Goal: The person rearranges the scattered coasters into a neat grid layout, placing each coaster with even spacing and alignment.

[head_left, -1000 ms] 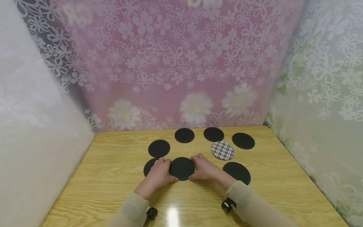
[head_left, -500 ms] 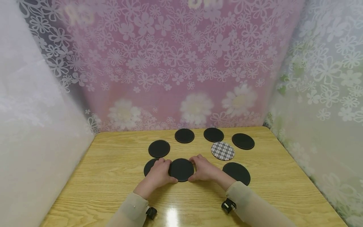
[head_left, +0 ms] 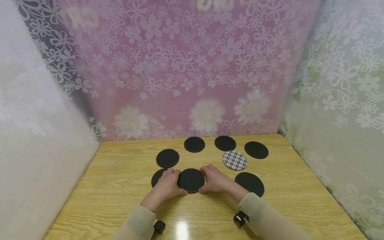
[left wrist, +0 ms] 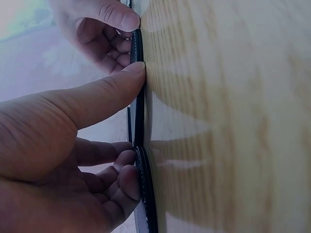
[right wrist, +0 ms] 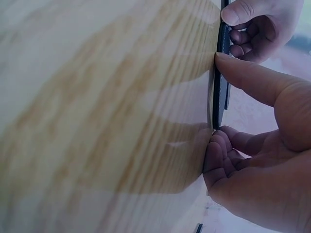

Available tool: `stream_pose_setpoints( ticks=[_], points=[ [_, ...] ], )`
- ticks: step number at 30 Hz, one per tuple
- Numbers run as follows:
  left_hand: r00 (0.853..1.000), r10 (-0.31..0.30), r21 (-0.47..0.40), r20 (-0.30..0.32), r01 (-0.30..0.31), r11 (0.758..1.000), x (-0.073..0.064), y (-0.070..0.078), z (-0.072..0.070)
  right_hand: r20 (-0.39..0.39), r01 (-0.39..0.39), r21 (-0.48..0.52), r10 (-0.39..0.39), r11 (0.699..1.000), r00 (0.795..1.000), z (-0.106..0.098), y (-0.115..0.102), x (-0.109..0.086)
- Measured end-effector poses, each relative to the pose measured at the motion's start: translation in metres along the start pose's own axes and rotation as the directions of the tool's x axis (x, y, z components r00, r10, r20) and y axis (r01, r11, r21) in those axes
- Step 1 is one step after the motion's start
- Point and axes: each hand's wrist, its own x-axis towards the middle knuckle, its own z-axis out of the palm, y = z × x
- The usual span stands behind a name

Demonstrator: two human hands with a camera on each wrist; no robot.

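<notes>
A round black coaster [head_left: 191,181] with a stitched edge lies at the middle front, between both hands. My left hand [head_left: 166,184] grips its left side, thumb at the near edge and fingers curled toward the far side. From the right, my right hand [head_left: 214,180] holds the same coaster, thumb near and fingertips at the far edge. In the left wrist view the coaster [left wrist: 139,97] is seen edge-on, low against the wood. Under the left hand's fingers, a second black coaster [head_left: 157,175] is partly hidden; its edge [left wrist: 146,189] adjoins the held one.
Several more black coasters lie around in an arc: left [head_left: 167,158], back [head_left: 194,144], back right [head_left: 256,150] and right [head_left: 249,184], the last beside the right forearm. A plaid coaster [head_left: 235,160] lies inside the arc. Fabric walls [head_left: 207,83] enclose the wooden table [head_left: 99,200].
The held coaster and both hands have shifted very slightly left and nearer. The grip looks the same, and the other coasters stay in place.
</notes>
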Motion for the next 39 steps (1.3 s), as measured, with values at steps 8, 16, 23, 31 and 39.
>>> stream_pose_setpoints(
  ticks=[8,16,23,31,39],
  points=[
    [1.000,-0.004,-0.001,0.001,0.004,1.000,0.000,0.000,-0.001,0.000,0.011,-0.005,-0.011,1.000,1.000,0.000,0.001,0.000],
    [1.000,0.005,-0.007,-0.014,-0.005,1.000,-0.001,-0.003,0.005,0.003,-0.005,0.001,0.005,1.000,1.000,0.003,0.002,0.000],
    [1.000,0.000,-0.001,-0.015,0.000,1.000,0.001,-0.003,0.004,0.024,0.013,0.027,-0.014,1.000,1.000,-0.003,0.002,-0.001],
    [1.000,0.001,-0.024,-0.027,-0.001,1.000,0.000,0.004,-0.013,0.018,-0.010,0.033,0.009,0.999,1.000,-0.025,0.006,0.002],
    [0.997,0.014,0.053,-0.082,-0.010,0.999,0.010,0.007,-0.033,-0.076,-0.033,-0.071,0.028,0.997,0.997,-0.045,0.012,0.021]
  ],
)
